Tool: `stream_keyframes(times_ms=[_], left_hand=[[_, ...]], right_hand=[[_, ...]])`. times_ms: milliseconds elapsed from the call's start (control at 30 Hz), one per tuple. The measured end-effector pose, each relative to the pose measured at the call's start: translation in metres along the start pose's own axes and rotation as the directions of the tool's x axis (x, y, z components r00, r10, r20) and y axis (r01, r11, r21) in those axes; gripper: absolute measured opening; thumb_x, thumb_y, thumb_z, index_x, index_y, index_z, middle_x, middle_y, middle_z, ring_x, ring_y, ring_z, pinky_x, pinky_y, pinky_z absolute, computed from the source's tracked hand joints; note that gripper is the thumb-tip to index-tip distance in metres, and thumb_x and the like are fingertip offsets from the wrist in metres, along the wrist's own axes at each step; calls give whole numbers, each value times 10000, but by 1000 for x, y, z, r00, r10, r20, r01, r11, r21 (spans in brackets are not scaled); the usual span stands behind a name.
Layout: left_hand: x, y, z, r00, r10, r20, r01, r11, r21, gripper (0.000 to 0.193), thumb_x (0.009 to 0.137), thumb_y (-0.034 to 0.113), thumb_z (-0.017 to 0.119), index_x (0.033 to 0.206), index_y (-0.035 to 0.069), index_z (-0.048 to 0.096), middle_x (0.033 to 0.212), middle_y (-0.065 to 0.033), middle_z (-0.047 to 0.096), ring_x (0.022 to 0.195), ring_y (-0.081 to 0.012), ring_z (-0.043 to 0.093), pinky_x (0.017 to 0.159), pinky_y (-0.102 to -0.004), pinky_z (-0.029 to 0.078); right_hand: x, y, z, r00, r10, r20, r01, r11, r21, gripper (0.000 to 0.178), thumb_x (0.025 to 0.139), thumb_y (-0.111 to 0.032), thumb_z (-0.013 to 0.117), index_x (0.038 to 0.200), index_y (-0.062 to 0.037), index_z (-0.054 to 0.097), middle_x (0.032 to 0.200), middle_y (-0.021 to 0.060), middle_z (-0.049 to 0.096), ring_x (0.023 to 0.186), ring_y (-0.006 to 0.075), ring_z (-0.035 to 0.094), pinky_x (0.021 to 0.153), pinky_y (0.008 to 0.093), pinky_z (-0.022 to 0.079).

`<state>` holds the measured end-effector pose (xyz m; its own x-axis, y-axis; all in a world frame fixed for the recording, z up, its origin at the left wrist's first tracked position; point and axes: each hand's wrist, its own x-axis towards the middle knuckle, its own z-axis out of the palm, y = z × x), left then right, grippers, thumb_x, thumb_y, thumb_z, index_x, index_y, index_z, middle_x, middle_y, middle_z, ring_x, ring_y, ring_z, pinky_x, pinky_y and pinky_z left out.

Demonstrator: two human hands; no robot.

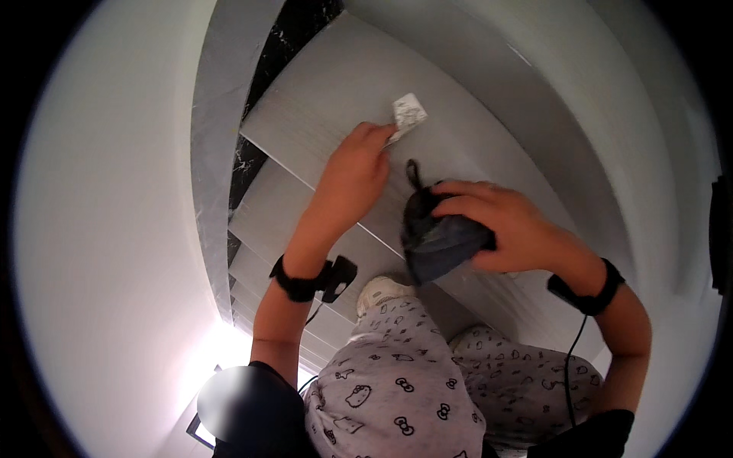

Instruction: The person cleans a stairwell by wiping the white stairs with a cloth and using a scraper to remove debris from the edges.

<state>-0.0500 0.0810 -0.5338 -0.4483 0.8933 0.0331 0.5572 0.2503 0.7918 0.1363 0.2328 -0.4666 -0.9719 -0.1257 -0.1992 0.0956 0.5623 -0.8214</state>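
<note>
1. So we're looking down on a curved flight of smooth light-grey stairs (305, 114), edged with glossy black marbled strips (246, 162). One off-white shoe (379, 293) shows below the hands.

2. The left hand (353, 169) is out front with thumb and finger pinched together on the near end of a small, crinkled white paper-like piece (410, 109). The rest of that piece sticks out past the fingertips. We'd guess it's a pinch because the thing looks thin and light. We can't tell whether its far end touches the step.

3. The right hand (510, 225) has its fingers half curled over a dark grey-black soft fabric pouch-like item (447, 246), thumb on the near side. Probably a wider grip because it's bulky and floppy.

4. That item's black loop (413, 174) pokes free on the side facing the left hand. We can't see inside the item.

5. Both wrists wear black straps, left (299, 284) and right (603, 294), leaving the fingers bare.
</note>
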Motion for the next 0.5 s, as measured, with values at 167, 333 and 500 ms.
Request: stream_keyframes(times_ms=[167, 333, 500], left_hand=[[28, 7, 45, 975, 219, -44, -213, 971, 106, 399, 815, -39, 546, 1212, 4, 543, 1100, -159, 555, 982, -331, 556, 863, -386, 444], [22, 26, 58, 930, 336, -147, -284, 914, 290, 402, 803, -23, 572, 1200, 31, 549, 1130, -139, 554, 1036, -324, 533, 910, -431, 402], [-5, 57, 55, 907, 413, -87, -421, 875, -239, 405, 775, 108, 663, 1151, 28, 538, 1203, -145, 515, 1156, -332, 469, 960, -456, 355]], right_hand=[[-38, -10, -23, 973, 190, 128, -106, 868, -486, 642, 602, -44, 718, 1213, -119, 535, 1432, 107, 386, 1123, 347, 517, 905, 407, 460], [-67, 7, -16, 972, 131, -194, -154, 982, -110, 607, 722, -64, 727, 1278, -104, 487, 1432, 129, 361, 1132, 347, 514, 932, 396, 457], [-89, 24, -13, 917, 286, -277, -363, 888, -284, 484, 806, -142, 708, 1238, -31, 519, 1254, 188, 527, 1079, 337, 545, 920, 381, 449]])
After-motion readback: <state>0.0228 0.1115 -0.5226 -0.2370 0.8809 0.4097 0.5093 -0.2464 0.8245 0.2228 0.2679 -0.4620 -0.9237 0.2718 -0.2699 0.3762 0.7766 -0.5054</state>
